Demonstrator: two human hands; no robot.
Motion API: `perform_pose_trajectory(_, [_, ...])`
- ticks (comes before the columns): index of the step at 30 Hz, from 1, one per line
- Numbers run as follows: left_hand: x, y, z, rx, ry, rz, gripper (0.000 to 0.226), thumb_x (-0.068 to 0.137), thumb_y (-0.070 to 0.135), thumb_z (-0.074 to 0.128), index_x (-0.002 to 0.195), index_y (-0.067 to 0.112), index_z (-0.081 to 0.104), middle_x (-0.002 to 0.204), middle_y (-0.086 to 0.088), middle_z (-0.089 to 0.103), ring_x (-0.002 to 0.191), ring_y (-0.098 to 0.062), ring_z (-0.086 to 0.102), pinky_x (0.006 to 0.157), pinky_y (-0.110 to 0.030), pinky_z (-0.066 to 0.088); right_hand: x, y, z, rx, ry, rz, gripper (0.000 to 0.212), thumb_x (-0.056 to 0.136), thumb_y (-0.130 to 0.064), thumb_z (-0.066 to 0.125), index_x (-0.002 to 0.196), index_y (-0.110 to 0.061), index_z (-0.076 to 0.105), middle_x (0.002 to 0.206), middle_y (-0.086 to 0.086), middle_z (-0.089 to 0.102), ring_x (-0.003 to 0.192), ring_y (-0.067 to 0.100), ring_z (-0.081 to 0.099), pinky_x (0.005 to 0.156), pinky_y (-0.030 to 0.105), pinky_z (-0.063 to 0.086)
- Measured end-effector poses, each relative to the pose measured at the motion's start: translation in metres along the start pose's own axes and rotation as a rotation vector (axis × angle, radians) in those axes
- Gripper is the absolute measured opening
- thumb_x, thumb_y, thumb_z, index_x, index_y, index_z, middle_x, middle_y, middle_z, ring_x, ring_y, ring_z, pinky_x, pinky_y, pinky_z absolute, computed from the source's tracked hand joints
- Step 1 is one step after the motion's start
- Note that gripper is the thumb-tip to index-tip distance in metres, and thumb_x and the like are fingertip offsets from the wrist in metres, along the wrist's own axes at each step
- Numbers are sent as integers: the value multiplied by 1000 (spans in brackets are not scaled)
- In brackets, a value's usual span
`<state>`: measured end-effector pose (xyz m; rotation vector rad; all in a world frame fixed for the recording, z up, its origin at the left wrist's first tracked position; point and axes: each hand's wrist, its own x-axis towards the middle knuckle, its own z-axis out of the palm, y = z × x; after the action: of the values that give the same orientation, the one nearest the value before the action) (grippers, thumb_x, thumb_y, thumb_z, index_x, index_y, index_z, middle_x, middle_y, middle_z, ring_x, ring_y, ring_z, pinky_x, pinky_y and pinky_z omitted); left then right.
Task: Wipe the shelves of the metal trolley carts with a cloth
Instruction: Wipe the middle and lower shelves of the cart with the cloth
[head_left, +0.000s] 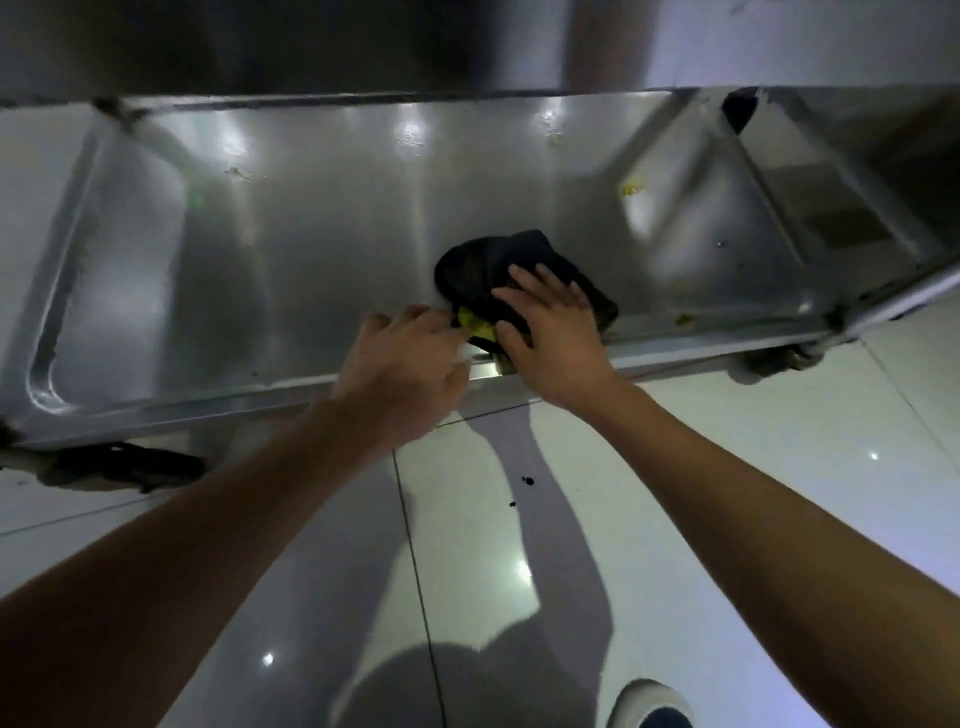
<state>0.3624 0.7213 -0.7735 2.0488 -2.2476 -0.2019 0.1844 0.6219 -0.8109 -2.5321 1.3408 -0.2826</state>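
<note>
A dark cloth (483, 265) lies bunched on the bottom shelf (291, 249) of the metal trolley, near its front rim. My right hand (550, 332) presses flat on the cloth with fingers spread. My left hand (410, 353) reaches over the front rim beside it, its fingertips at a yellow-green scrap (475, 325) at the cloth's near edge. Whether the left fingers pinch that scrap is hidden by the hand's back.
Yellow crumbs (631, 188) lie on the shelf at the right, and another bit (684, 319) sits near the front rim. A caster (779, 358) shows under the right corner. White floor tiles (727, 467) carry dark specks (527, 480). A shoe (652, 706) is at the bottom.
</note>
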Motion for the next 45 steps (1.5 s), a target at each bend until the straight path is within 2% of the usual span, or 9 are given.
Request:
perform_pose_trajectory(3, [3,30,16,-50,51,-28,44,87,35,41,120,22,67,122,-1,65,107,-26,57,86,-42,41,-10,13,-3,25,2,-41,45,103,-39,42,146,-27,49,162,-3,30,153,21,17,122,50,11])
perform_pose_trajectory(8, [-4,50,26,-67,107,-10,43,83,29,45,116,15,69,122,-5,65,113,-31,56,87,-46,42,-25,47,-22,-5,-85,-18,45,103,-41,41,148,-34,44,164,-7,25,153,21,15,121,51,10])
perform_pose_trajectory(14, [10,57,38,-30,109,-36,51,87,35,30,116,17,68,120,-4,65,108,-29,55,87,-46,41,-33,55,-10,22,29,26,43,99,-36,44,141,-32,53,161,-7,32,152,20,19,121,52,10])
perform_pose_trajectory(17, [15,70,45,-40,219,-27,43,85,27,40,109,11,73,112,-9,67,106,-34,56,85,-48,44,-31,69,-14,49,54,15,42,96,-34,44,136,-31,58,158,-7,37,150,20,24,122,51,12])
perform_pose_trajectory(22, [33,91,48,-51,273,-26,34,81,23,49,99,12,75,107,-8,69,100,-35,57,82,-47,46,-35,142,-44,94,99,172,39,97,-17,49,132,-27,63,158,-9,38,151,19,23,122,50,13])
perform_pose_trajectory(29, [63,83,44,-47,230,-122,28,85,33,50,95,24,75,111,3,68,104,-28,54,88,-41,36,-45,248,-82,-46,162,456,43,101,-17,44,141,-26,55,162,-5,30,152,22,19,123,49,11])
perform_pose_trajectory(36, [64,71,44,-77,304,-94,23,84,23,57,93,27,78,105,7,70,95,-26,60,86,-40,38,-40,208,-67,-46,200,444,45,97,-16,47,140,-26,56,160,-5,35,150,22,24,121,50,19])
perform_pose_trajectory(39, [61,69,45,-85,336,-52,22,82,20,62,93,26,79,103,5,73,88,-29,64,84,-40,40,-30,156,-52,-54,163,322,47,95,-18,51,140,-30,56,159,-7,36,150,18,26,118,45,23])
perform_pose_trajectory(45, [58,69,52,-65,382,-22,20,79,19,66,91,22,80,98,-2,74,84,-32,67,80,-43,45,20,73,-16,-70,-13,10,46,97,-25,48,141,-36,53,159,-15,34,150,12,22,119,42,17])
